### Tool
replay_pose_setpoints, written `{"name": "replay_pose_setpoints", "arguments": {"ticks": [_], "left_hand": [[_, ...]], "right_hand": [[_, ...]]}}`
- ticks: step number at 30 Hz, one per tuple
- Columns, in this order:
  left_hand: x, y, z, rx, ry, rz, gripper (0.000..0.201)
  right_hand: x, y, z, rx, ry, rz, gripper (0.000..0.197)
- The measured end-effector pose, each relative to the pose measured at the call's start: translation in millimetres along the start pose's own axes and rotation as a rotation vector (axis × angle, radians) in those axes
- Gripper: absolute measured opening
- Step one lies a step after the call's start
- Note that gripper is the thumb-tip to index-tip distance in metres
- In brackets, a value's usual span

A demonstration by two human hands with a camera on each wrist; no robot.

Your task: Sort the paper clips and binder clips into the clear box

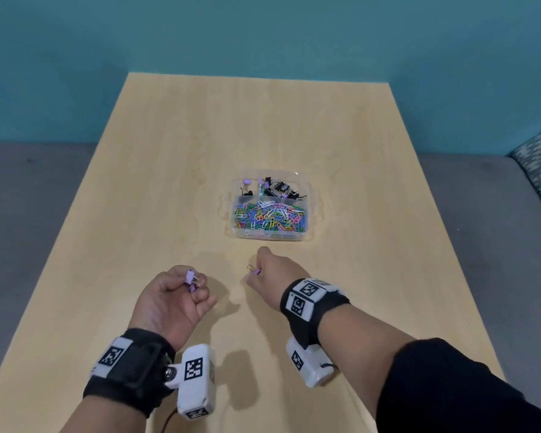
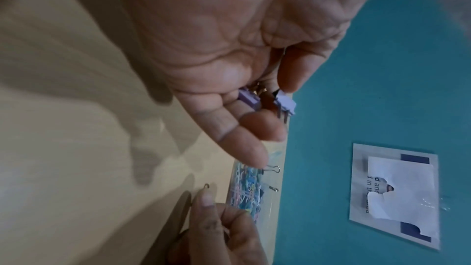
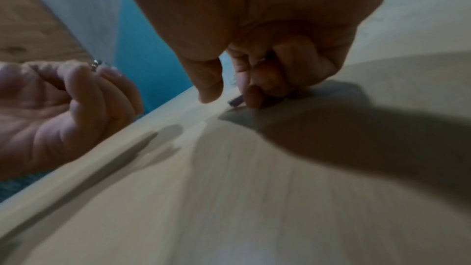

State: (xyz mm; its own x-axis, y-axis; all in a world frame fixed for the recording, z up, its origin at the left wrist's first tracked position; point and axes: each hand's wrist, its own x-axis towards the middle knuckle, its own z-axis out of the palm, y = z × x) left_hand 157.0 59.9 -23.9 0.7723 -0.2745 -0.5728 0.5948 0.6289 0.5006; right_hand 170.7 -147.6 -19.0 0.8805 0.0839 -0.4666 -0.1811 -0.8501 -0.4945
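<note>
Purple binder clip (image 1: pixel 256 271) pinched in right hand (image 1: pixel 270 271), two more curled in left hand (image 1: pixel 172 300): best carried level over clear box (image 1: pixel 306 210), dropped among far-compartment binder clips.

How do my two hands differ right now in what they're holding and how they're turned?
The left hand is palm-up, holding two purple binder clips; the right hand is knuckles-up, low over the wooden table, pinching one purple binder clip. Both are curled round clips, short of the clear plastic box.
</note>
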Motion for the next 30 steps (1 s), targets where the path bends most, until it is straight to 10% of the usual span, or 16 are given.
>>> {"name": "replay_pose_setpoints", "arguments": {"ticks": [6,11,19,30], "left_hand": [[0,7,8,0.017,0.149,0.020,0.005],[25,20,51,0.510,0.268,0.181,0.012],[99,65,147,1.300,0.183,0.418,0.012],[144,67,180,1.496,0.125,0.283,0.017]], "right_hand": [[16,-19,1,-0.205,-0.101,-0.003,0.016],[10,-24,-15,-0.342,-0.211,-0.098,0.013],[10,22,-88,1.553,-0.137,0.288,0.011],[86,8,-151,1.399,0.153,0.319,0.017]]}}
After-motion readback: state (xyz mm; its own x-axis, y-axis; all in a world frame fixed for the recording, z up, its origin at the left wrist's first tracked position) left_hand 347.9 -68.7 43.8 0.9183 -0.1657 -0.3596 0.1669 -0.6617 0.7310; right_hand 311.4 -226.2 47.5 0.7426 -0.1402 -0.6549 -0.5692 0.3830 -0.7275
